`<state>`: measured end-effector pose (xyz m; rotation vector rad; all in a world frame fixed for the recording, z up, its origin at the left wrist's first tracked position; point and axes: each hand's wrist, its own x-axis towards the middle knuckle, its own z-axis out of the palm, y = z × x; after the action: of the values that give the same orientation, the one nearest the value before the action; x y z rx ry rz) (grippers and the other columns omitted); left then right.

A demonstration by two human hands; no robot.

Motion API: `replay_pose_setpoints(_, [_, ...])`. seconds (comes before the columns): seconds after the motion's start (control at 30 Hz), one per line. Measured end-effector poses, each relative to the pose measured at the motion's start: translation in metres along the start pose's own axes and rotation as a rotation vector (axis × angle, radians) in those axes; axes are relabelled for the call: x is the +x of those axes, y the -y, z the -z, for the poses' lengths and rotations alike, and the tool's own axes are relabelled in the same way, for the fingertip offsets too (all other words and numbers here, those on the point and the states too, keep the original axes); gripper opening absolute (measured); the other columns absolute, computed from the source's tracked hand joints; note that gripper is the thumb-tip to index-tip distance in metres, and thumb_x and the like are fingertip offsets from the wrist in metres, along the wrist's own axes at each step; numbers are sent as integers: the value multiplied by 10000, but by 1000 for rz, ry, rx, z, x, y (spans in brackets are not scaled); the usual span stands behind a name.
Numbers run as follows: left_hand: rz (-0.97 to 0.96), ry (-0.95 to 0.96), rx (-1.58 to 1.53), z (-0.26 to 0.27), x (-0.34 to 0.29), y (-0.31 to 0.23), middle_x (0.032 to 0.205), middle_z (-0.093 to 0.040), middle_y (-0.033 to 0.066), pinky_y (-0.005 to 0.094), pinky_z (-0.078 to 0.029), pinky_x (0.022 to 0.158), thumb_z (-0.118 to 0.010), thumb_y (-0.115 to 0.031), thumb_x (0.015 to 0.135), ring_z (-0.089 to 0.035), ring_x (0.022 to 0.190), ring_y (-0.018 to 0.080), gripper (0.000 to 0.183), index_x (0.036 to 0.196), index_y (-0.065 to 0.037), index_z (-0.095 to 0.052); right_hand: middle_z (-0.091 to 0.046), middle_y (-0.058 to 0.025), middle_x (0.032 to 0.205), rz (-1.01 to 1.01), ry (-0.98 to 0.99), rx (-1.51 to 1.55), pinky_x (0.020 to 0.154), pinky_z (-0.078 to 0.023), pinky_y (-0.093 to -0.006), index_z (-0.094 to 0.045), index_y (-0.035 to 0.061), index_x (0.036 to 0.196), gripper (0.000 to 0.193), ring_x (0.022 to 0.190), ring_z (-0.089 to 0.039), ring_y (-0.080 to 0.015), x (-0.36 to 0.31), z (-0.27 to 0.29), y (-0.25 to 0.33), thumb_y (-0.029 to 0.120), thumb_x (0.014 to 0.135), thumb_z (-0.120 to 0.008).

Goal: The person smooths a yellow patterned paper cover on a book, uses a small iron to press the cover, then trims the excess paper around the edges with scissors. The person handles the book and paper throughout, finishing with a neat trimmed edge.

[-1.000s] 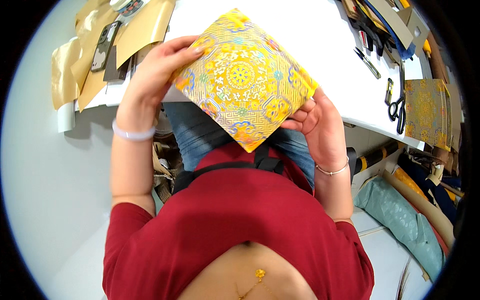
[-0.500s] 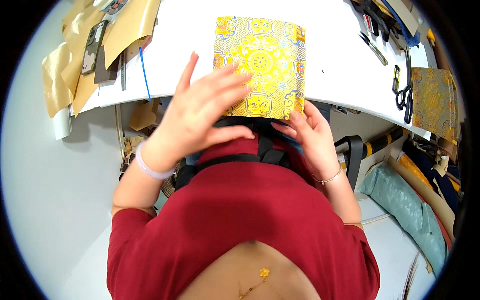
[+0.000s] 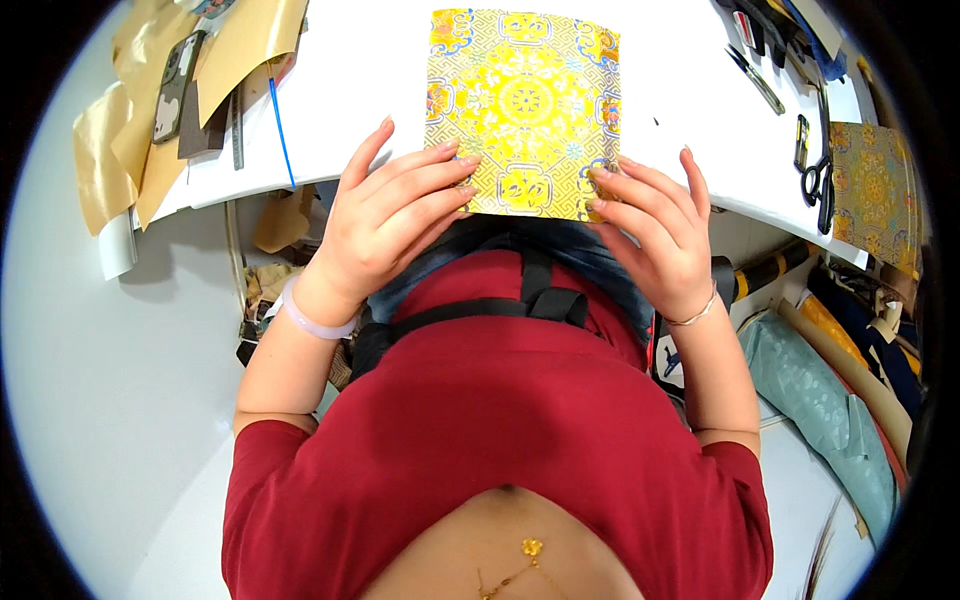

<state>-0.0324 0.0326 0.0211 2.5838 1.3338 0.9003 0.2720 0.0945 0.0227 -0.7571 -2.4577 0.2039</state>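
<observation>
While the square yellow brocade panel with a round medallion point(image 3: 525, 110) lies toward twelve o'clock of the view, its near edge reaches past the front rim of the white bench point(image 3: 370, 60).

Taking that panel as the dial's centre, the left hand point(image 3: 400, 215) is at its seven-to-eight o'clock corner, fingers spread, the tips of several lying on the fabric and the outermost finger raised clear of it. The right hand point(image 3: 655, 215) is at the five o'clock corner, fingers likewise parted, tips over the cloth. Whether either thumb pinches from beneath, I cannot tell.

At nine o'clock, well apart, is a thin blue stick point(image 3: 281, 130); just beyond it stands a narrow grey ruler point(image 3: 237, 130), then a phone in a dark case with pale patches point(image 3: 175, 90), among loose tan paper sheets point(image 3: 105, 150).

At three o'clock lies a small black-and-yellow cutter point(image 3: 802, 140). Between three and four are black-handled scissors point(image 3: 817, 185), with a duller gold brocade piece point(image 3: 875, 195) just beside them. Toward half past four, below the bench, rests a roll of pale teal fabric point(image 3: 815, 400).
</observation>
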Motion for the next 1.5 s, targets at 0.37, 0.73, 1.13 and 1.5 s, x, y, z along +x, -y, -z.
replay_pose_setpoints(0.37, [47,-1,-43,4,6,4,1112,-737,55,405,-411,1029,-748,-20,792,-696,1080,219,288,1062,-95,-680,-733,11,1041,-146,-18,81,1152,-310,-503,-677,140,955,213,1068,-676,-196,12,4,9,68,784,-781])
replay_pose_setpoints(0.73, [-18,82,-109,13,8,10,1174,-716,121,425,-412,1046,-776,-42,775,-674,1138,278,301,1057,-89,-683,-727,-10,1110,-191,92,169,1190,-214,-543,-676,145,921,203,1171,-635,-223,15,13,9,76,769,-791])
replay_pose_setpoints(1.13, [-30,100,-96,12,6,12,1202,-704,128,429,-411,1041,-794,-72,759,-656,1170,287,323,1069,-108,-709,-716,-18,1165,-185,115,189,1197,-199,-548,-698,147,881,192,1213,-614,-239,12,12,7,79,741,-810])
replay_pose_setpoints(1.5, [-35,116,-109,12,2,13,1225,-695,116,435,-396,1056,-841,-136,736,-643,1191,278,492,1174,-114,-618,-681,-3,1242,-138,195,195,1210,-143,-560,-670,163,921,226,1265,-570,-231,10,13,7,123,745,-805])
